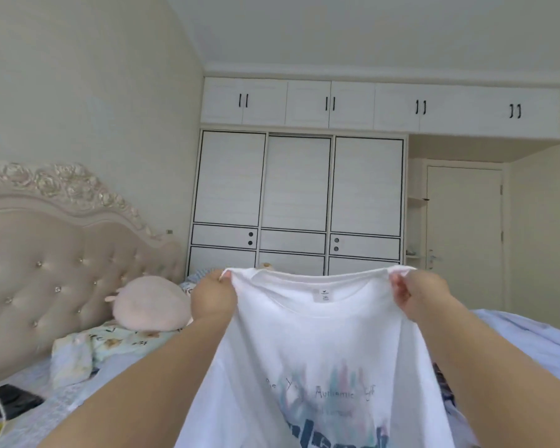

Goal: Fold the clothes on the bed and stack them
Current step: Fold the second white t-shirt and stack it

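Observation:
A white T-shirt with a blue and pink print hangs in the air in front of me, its front toward me and the neck label showing. My left hand pinches the left shoulder of the shirt. My right hand pinches the right shoulder at the same height. The shirt's lower part runs off the bottom of the view. Below it lies the bed with a pale blue sheet. A dark patterned garment peeks out at the shirt's right edge.
A pink plush toy and a printed pillow lie near the tufted headboard on the left. A black item rests at the bed's left edge. White wardrobes and a door stand behind.

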